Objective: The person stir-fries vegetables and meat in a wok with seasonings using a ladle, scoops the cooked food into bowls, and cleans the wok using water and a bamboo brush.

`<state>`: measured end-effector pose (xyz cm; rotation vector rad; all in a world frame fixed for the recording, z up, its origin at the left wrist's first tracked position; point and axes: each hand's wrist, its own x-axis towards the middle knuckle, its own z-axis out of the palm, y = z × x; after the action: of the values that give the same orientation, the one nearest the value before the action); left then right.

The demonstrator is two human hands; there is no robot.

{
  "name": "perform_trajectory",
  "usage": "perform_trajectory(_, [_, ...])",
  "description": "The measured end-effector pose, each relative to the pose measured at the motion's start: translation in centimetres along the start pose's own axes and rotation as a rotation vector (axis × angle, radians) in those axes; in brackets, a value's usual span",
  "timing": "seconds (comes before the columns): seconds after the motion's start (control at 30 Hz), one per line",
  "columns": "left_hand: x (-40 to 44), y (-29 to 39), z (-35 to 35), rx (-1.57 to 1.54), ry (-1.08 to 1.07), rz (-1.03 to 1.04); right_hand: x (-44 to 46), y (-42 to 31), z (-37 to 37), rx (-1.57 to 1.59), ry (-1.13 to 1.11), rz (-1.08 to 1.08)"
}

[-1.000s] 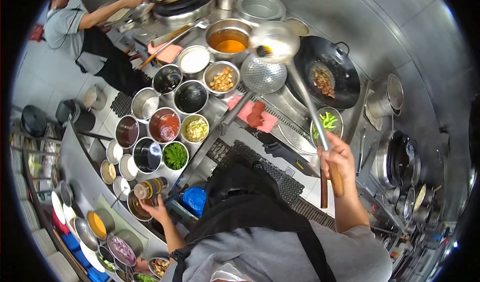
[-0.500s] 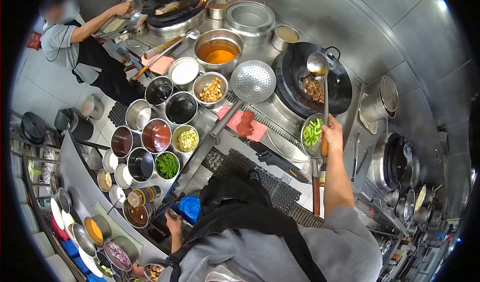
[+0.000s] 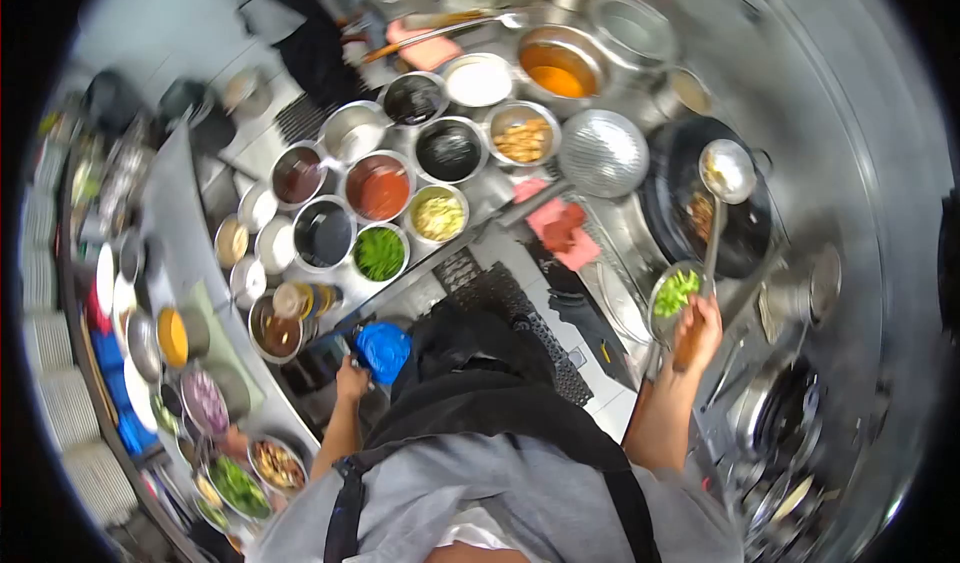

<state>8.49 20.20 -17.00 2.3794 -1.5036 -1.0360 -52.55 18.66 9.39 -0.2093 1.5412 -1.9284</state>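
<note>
My right hand is closed round the wooden handle of a ladle, whose bowl hangs over a black wok. Browned pieces of food lie in the wok. Just beside this hand, a wire strainer with a wooden handle holds cut green peppers. Low on the left, my left hand is curled at the counter's side, next to a blue plastic bag. A small metallic part shows at its fingers, but what it grips is unclear.
Several steel pots cover the left counter, among them cut greens, chopped pale vegetables and red sauce. A perforated skimmer lies across the counter edge. Beyond stands a pot of orange liquid. A co-worker's dark apron shows at upper left.
My view has swung left and down, so the counters appear shifted right and blurred. The ladle stays over the wok in my right hand. My left hand remains low by the blue bag.
</note>
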Motion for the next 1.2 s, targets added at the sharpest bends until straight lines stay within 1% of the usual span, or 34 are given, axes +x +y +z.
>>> perform_trajectory(0.03, [0.1,0.2,-0.1,0.003,-0.006,-0.023,-0.7,0.1,0.0,0.021,-0.109,0.032])
perform_trajectory(0.07, [0.4,0.0,0.0,-0.025,-0.033,-0.072,-1.7,0.1,1.0,0.005,-0.15,0.061])
perform_trajectory(0.13, [1.0,-0.8,0.5,-0.064,-0.087,-0.13,-4.5,0.6,3.4,-0.021,-0.375,0.099])
perform_trajectory(0.17, [1.3,-1.2,0.8,-0.074,-0.112,-0.141,-5.2,1.3,4.0,-0.157,-0.359,0.124])
perform_trajectory(0.23, [2.2,-2.7,1.8,-0.063,-0.129,-0.169,-6.4,2.6,6.4,-0.318,-0.448,0.21])
perform_trajectory(0.27, [2.4,-2.9,2.2,-0.037,-0.153,-0.168,-7.4,3.0,8.4,-0.455,-0.478,0.21])
perform_trajectory(0.3, [2.5,-3.2,2.5,-0.009,-0.18,-0.165,-7.6,4.0,9.3,-0.456,-0.588,0.219])
perform_trajectory(0.33, [2.7,-3.8,2.9,-0.094,-0.199,-0.206,-7.4,5.1,10.4,-0.511,-0.683,0.206])
perform_trajectory(0.37, [2.8,-4.4,3.4,-0.097,-0.198,-0.211,-7.2,6.3,11.4,-0.566,-0.778,0.193])
perform_trajectory(0.43, [2.8,-5.8,4.2,-0.148,-0.171,-0.231,-7.0,9.2,12.8,-0.658,-0.805,0.13])
perform_trajectory(0.47, [2.7,-6.6,4.4,-0.15,-0.167,-0.236,-6.7,10.3,13.5,-0.752,-0.823,0.092])
perform_trajectory(0.5, [2.4,-7.4,4.5,-0.179,-0.167,-0.26,-6.3,11.4,13.7,-0.753,-0.831,0.094])
perform_trajectory(0.57, [1.7,-9.1,5.0,-0.211,-0.164,-0.292,-5.6,12.8,14.0,-1.026,-0.885,-0.058])
perform_trajectory(0.6, [1.3,-9.9,5.2,-0.224,-0.163,-0.326,-5.7,12.7,14.4,-1.073,-0.875,-0.047])
perform_trajectory(0.63, [0.7,-9.2,4.4,-0.238,-0.164,-0.359,-5.9,12.7,14.7,-1.074,-0.881,-0.046])
perform_trajectory(0.67, [0.0,-8.6,3.5,-0.314,-0.207,-0.445,-6.0,12.7,14.8,-1.095,-0.884,-0.041])
perform_trajectory(0.7, [-0.6,-8.5,3.2,-0.315,-0.207,-0.446,-6.0,12.7,14.9,-1.115,-0.884,-0.039])
perform_trajectory(0.73, [-1.2,-8.4,2.9,-0.322,-0.204,-0.473,-5.9,12.6,14.9,-1.1,-0.887,0.02])
perform_trajectory(0.77, [-1.7,-8.2,2.6,-0.328,-0.202,-0.498,-6.0,12.6,14.9,-1.1,-0.884,0.019])
perform_trajectory(0.83, [-1.9,-9.5,3.3,-0.294,-0.213,-0.483,-6.2,12.4,14.9,-0.844,-0.857,0.129])
perform_trajectory(0.87, [-1.7,-10.1,3.7,-0.261,-0.221,-0.468,-6.4,12.0,15.0,-0.842,-0.854,0.128])
perform_trajectory(0.93, [-1.5,-10.1,3.8,-0.273,-0.227,-0.473,-6.9,10.3,15.5,-0.72,-0.818,0.251])
perform_trajectory(1.0, [-0.9,-9.4,3.5,-0.28,-0.233,-0.472,-7.1,9.4,15.6,-0.688,-0.813,0.255])
perform_trajectory(1.07, [-0.5,-8.2,3.0,-0.28,-0.195,-0.43,-6.8,9.5,15.0,-0.644,-0.812,0.24])
perform_trajectory(1.2, [0.4,-6.4,2.0,-0.33,-0.197,-0.421,-7.1,8.9,14.8,-0.66,-0.803,0.204])
